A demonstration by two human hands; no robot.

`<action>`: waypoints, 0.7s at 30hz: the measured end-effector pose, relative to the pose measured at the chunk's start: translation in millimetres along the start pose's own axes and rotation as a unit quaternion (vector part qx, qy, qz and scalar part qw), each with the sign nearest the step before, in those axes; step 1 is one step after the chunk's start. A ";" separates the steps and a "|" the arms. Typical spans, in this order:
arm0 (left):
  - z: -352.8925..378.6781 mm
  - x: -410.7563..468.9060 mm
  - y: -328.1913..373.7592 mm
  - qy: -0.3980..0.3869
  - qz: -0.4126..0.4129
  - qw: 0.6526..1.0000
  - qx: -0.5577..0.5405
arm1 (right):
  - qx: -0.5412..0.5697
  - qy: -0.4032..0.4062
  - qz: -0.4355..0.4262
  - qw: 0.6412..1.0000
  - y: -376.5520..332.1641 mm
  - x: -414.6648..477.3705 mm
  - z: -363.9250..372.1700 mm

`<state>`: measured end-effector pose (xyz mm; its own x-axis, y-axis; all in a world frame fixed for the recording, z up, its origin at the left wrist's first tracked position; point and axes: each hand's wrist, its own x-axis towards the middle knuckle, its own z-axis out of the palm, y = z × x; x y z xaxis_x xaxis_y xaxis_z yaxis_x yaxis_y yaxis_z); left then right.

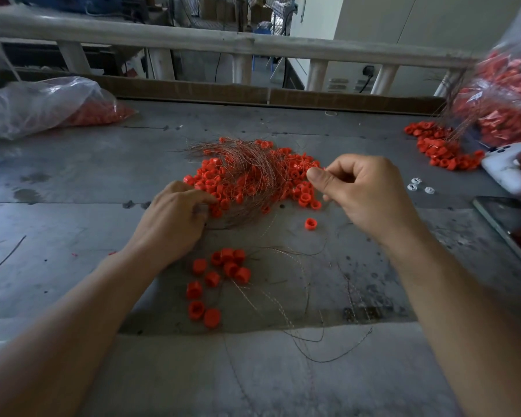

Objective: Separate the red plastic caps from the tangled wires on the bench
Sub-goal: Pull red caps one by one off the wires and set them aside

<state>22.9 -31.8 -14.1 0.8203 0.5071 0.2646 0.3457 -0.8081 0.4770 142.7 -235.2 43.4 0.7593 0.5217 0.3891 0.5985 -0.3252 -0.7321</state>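
Note:
A heap of red plastic caps (298, 173) lies mid-bench, tangled with a bundle of thin copper-coloured wires (247, 167). My left hand (172, 218) rests at the heap's near left edge, its fingertips curled onto caps and wires there. My right hand (364, 194) hovers over the heap's right side, thumb and forefinger pinching fine wire strands. Several loose red caps (220, 275) sit in a small group nearer to me, below the left hand. One single cap (309, 224) lies apart between the hands. Loose wire strands (298, 320) trail across the bench in front.
A clear bag of red caps (42, 106) lies at the back left. A large bag of caps and wires (506, 94) stands at the right, with spilled caps (439, 149) and a white controller (506, 167) below it. A dark tablet (512, 227) lies at the right edge.

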 end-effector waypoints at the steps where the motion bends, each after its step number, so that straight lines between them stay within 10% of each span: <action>1: 0.0 0.1 0.0 0.001 0.004 1.000 0.004 | 0.002 0.014 0.001 1.000 0.8 0.9 -0.4; 11: -5.4 0.9 4.2 0.035 -0.001 0.999 0.004 | -0.013 0.047 0.024 0.999 12.8 8.7 -1.2; 21: -19.1 -12.6 15.3 0.098 -0.019 0.993 -0.058 | -0.120 -0.097 0.008 0.988 28.5 10.3 30.6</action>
<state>9.2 -44.8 5.9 0.6995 0.5947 0.3964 0.3112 -0.7527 0.5801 159.8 -214.9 9.5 0.7198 0.6488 0.2471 0.6481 -0.5003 -0.5742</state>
